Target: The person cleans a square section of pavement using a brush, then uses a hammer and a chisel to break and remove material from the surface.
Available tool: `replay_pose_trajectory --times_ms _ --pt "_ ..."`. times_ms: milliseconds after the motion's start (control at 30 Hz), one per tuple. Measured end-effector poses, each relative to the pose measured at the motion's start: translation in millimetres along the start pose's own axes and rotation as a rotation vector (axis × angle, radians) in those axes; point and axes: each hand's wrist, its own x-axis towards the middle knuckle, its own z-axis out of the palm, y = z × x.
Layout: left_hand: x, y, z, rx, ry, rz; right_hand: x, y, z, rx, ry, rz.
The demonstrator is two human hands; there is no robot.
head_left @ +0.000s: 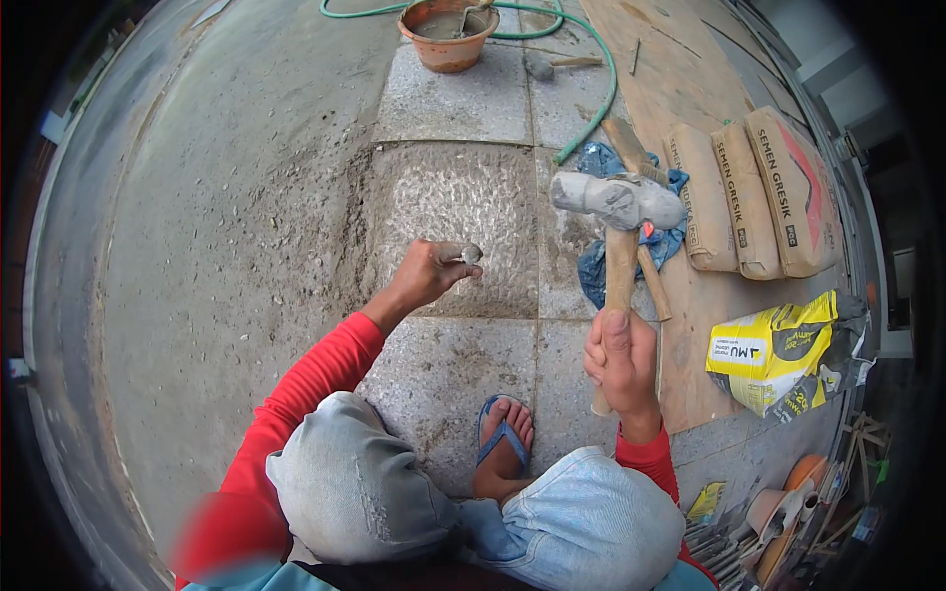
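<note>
My left hand (434, 274) grips what looks like a chisel (469, 255), seen nearly end-on, over the chipped, rough square (448, 197) in the paving. My right hand (623, 369) is wrapped round the wooden handle of a large hammer (606, 202), its grey head raised at the right of that square. Behind the hammer lie a crumpled blue cloth (593, 271) and other wooden tool handles (653, 291). My bent knees and a foot in a flip-flop (505, 433) are at the bottom.
An orange bucket (443, 54) holds grey mix and a trowel. A green hose (601, 89) curves past another hammer (540, 66). Three cement bags (788, 192) and a yellow bag (769, 345) lie at right on plywood (690, 89), near piled tools and scraps (788, 502). Grey concrete (227, 197) spans the left.
</note>
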Motion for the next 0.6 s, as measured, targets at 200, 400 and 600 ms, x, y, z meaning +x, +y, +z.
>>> replay_pose_trajectory --times_ms 200,400,600 --pt "5.2 -6.7 1.3 0.077 -0.142 -0.034 14.1 22.2 20.4 -0.096 0.06 -0.428" --pt "4.5 3.2 -6.1 0.013 -0.004 -0.035 22.9 60.5 20.0 -0.641 -0.024 -0.063" --pt "-1.5 4.2 9.2 -0.017 -0.067 -0.05 -5.5 -28.0 4.0 0.004 0.086 -0.183"
